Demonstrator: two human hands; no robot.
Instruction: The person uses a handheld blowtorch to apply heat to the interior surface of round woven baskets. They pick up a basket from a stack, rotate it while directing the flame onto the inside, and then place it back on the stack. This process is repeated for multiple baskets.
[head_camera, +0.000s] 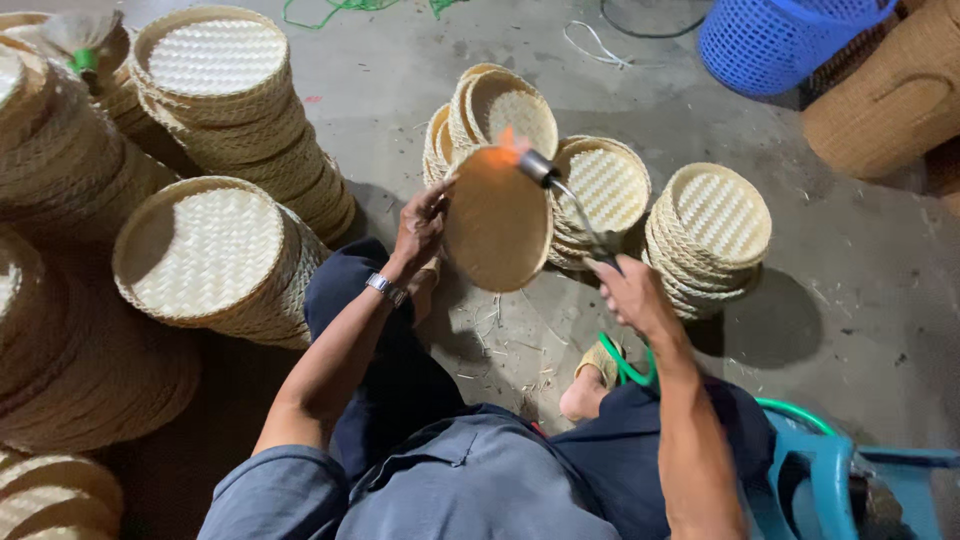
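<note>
My left hand (420, 225) grips a round woven bamboo tray (497, 220) by its left rim, holding it upright with its underside facing me. My right hand (630, 292) holds a gas torch (562, 195) by its thin metal stem. The torch's nozzle sits at the tray's upper right edge, and an orange flame (503, 148) licks across the top of the tray. A green hose (640, 370) trails from my right hand past my knee.
Stacks of the same woven trays stand behind the flame (600, 195), to the right (710, 235) and in tall piles on the left (215, 255). A blue plastic basket (775, 40) and a large wicker basket (885, 95) sit far right. A blue stool (840, 470) is beside me.
</note>
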